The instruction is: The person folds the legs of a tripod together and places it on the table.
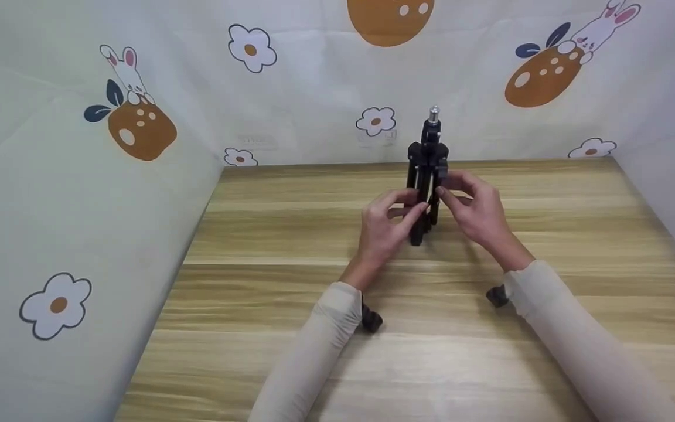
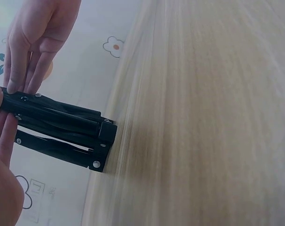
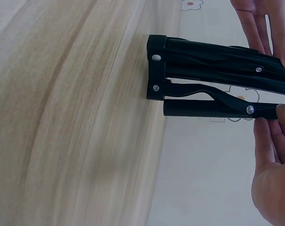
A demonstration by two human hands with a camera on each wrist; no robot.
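Observation:
A small black tripod stand (image 1: 429, 153) stands upright near the back of the table, its legs folded close together and a silver stud on top. My left hand (image 1: 382, 225) pinches its legs from the left, thumb in front and fingers behind. On the other side, my right hand (image 1: 479, 206) holds a leg between thumb and fingers. Metal rivets dot the folded legs (image 2: 62, 113) in the left wrist view. In the right wrist view, the leg (image 3: 203, 108) at my right fingers is slightly apart from the others.
The wood-grain table (image 1: 267, 281) runs back to a pale wall sheet (image 1: 302, 88) printed with flowers, rabbits and orange fruit. Similar sheets rise at the left and right. A small black device shows at each wrist, such as the left one (image 1: 371, 321).

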